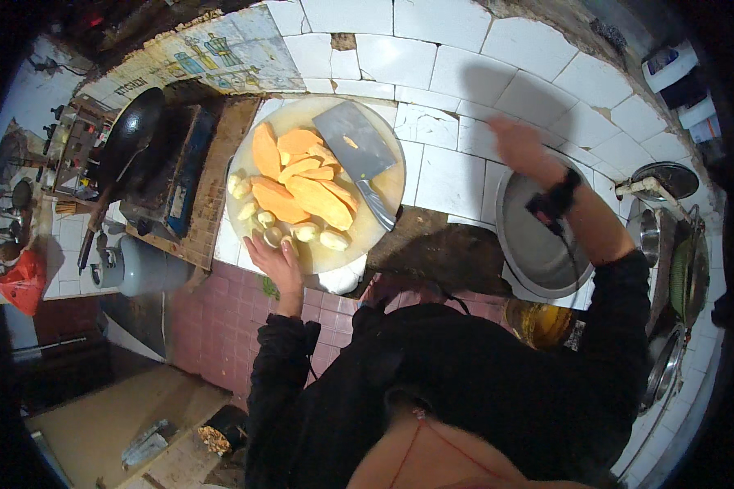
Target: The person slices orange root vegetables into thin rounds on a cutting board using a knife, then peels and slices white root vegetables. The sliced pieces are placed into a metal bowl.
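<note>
My left hand (280, 267) reaches over the near edge of a round cutting board (382, 131), its fingers around small peeled pale-yellow vegetables, probably potatoes (306, 231). Whether it grips one of them is unclear. Peeled orange sweet potato pieces (318, 200), some long and thick, lie piled mid-board. A cleaver (355, 142) rests flat along the board's right side, its handle towards me and an orange scrap on the blade. Raised over the far part of a grey metal basin (541, 244) is my right hand (518, 147). It is blurred, so its fingers and anything in them cannot be made out.
Left of the board sit a gas stove (186, 177) and a black wok (136, 125), with a gas cylinder (147, 266) below. A tiled wall (397, 61) backs the counter. Metal pans (650, 235) stand at the right, near a pipe (654, 186). A yellowish bucket (538, 321) is under the basin.
</note>
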A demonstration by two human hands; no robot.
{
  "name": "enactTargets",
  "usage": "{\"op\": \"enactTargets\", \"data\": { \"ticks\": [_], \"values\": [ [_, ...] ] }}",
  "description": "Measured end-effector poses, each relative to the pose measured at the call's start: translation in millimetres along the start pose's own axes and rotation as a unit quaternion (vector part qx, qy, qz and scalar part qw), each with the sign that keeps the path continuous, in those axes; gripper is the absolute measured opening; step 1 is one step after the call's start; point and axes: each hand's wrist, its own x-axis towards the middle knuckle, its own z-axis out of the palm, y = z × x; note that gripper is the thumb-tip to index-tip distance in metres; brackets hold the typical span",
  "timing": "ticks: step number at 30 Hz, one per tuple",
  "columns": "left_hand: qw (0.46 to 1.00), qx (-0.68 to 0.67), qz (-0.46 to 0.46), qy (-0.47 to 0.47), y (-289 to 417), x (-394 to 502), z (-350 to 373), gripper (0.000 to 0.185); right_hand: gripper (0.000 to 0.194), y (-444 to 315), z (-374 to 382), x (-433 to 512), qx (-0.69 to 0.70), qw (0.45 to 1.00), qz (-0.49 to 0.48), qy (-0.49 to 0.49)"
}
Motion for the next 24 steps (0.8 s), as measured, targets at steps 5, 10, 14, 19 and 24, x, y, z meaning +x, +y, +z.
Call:
{"op": "enactTargets", "data": {
  "ticks": [5,10,14,19,24],
  "values": [
    [0.999,-0.027,0.0,-0.03,-9,-1,-22,0.067,0.024,-135,51,115,0.077,0.989,-0.067,-0.106],
    [0.997,-0.026,-0.024,-0.072,-36,-7,-59,0.065,0.022,-195,103,172,0.079,0.993,-0.075,-0.054],
    [0.995,-0.021,-0.039,-0.084,-70,-4,-86,0.063,0.017,-208,129,183,0.059,0.993,-0.031,-0.095],
    [0.995,-0.021,-0.018,-0.094,-98,13,-97,0.061,0.019,-202,129,176,0.049,0.987,-0.003,-0.153],
    [0.992,-0.074,0.012,-0.101,-88,42,-88,0.063,0.011,-134,80,107,0.08,0.996,0.016,-0.027]
  ]
}}
